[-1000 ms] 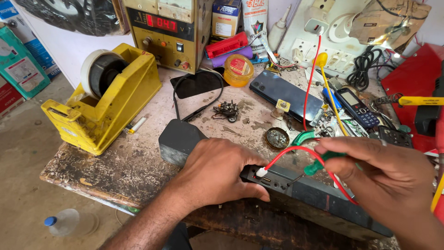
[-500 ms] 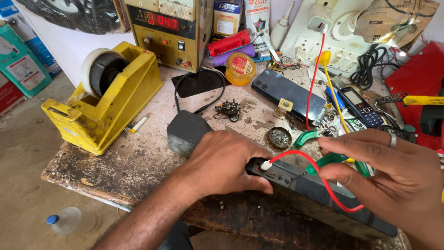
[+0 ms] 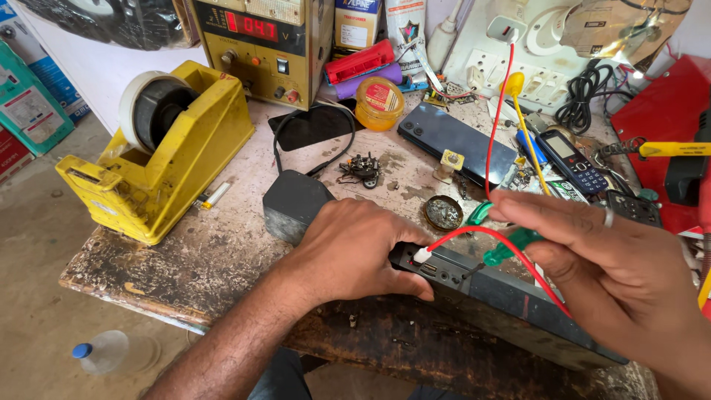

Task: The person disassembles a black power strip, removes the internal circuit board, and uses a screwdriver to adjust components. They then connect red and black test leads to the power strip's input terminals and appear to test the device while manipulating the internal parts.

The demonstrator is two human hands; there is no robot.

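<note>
A long black plastic speaker bar (image 3: 511, 307) lies along the front edge of the worn, stained wooden workbench (image 3: 185, 259). The left hand (image 3: 355, 248) lies flat on top of the bar and presses it down, fingers spread a little. The right hand (image 3: 615, 274) pinches a green-handled clip probe (image 3: 507, 248), and its metal tip touches the bar's front side. A thin red wire (image 3: 496, 237) loops from a white plug (image 3: 422, 255) in the bar, past the right hand. A big yellow tape holder (image 3: 163, 155) sits at the left edge. A dark flat phone (image 3: 455, 141) lies near the back edge.
</note>
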